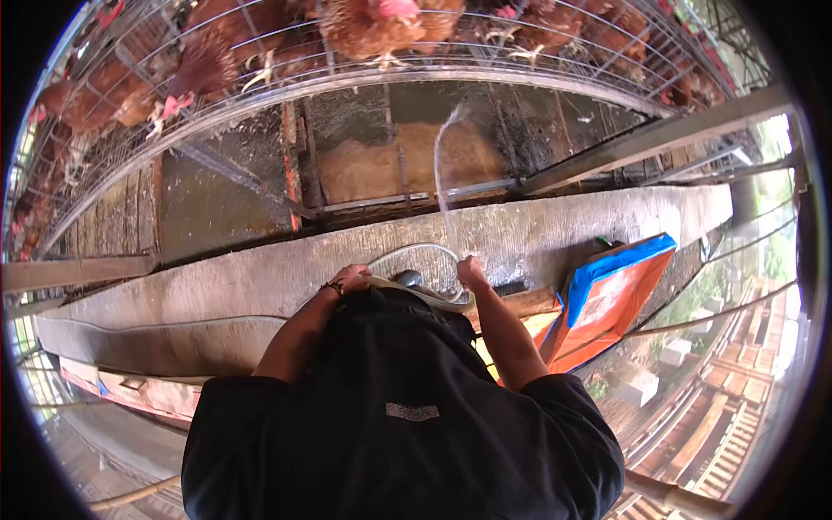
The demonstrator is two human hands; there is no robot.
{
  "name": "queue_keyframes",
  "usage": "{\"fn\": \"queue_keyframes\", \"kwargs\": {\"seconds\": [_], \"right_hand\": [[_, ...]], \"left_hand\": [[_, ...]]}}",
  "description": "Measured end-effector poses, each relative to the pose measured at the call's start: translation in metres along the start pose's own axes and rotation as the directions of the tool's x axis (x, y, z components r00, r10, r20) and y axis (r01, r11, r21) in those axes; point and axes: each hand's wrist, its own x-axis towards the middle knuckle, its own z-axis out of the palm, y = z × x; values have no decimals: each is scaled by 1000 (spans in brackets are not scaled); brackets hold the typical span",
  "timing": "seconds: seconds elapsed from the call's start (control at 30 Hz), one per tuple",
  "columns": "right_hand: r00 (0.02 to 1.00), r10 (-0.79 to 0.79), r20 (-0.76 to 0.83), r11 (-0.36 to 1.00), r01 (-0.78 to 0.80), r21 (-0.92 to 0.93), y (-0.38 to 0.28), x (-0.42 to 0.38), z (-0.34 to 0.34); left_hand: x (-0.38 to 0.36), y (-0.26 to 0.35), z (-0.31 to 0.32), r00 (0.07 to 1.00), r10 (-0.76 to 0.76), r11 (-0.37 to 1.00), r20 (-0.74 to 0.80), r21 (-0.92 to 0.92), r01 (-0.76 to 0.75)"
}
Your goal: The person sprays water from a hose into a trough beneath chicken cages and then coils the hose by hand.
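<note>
Gripped hose (416, 246) in right hand (472, 274), shot water (440, 165) into murky pool (357, 166) below the hens (368, 28); couldn't tell the grip of left hand (353, 277).

No text, label, brand, number or sign is legible. The small, pale rectangular patch (412, 412) on the black shirt (403, 468) bears a speckled pattern, with its longer side running across the garment; its marks are too fine and blurred to tell whether they are letters, numerals or mere texture. The blue-and-orange panel (617, 302) at right shows a whitish area in which no characters can be made out.
</note>
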Motion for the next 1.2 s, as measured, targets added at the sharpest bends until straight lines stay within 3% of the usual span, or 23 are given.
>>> {"fn": "queue_keyframes", "kwargs": {"seconds": [0.07, 0.4, 0.5, 0.6, 0.8, 0.87, 1.07, 1.2], "right_hand": [[970, 244, 9, 968, -244, 60, -30, -2, 7], [959, 281, -49, 960, -280, 20, -53, -6, 35], [932, 358, 54, 934, -355, -47, -84, -20, 25], [945, 326, 28, 944, -323, -69, -81, -19, 36], [943, 332, 17, 941, -330, -68, -103, -29, 42], [960, 281, -17, 957, -281, -74, -60, -2, 60], [973, 196, -124, 980, -198, -7, -84, -7, 63], [983, 155, -102, 967, -173, -188, -77, -1, 70]], "left_hand": [[-13, -5, -5, 999, -17, 996, 29, -83, 19], [-42, -46, 3, 999, -31, 982, -16, -186, 28], [-54, -36, -7, 999, -36, 981, 5, -189, 36], [-58, -40, -12, 1000, 10, 992, -22, -122, -13], [-68, -40, -21, 999, -31, 991, -20, -129, 28], [-68, -49, -19, 1000, -1, 989, -23, -149, -3], [-60, -80, -12, 995, 100, 982, -14, -157, -101], [-61, -95, -9, 988, 152, 970, 25, -194, -144]]}}
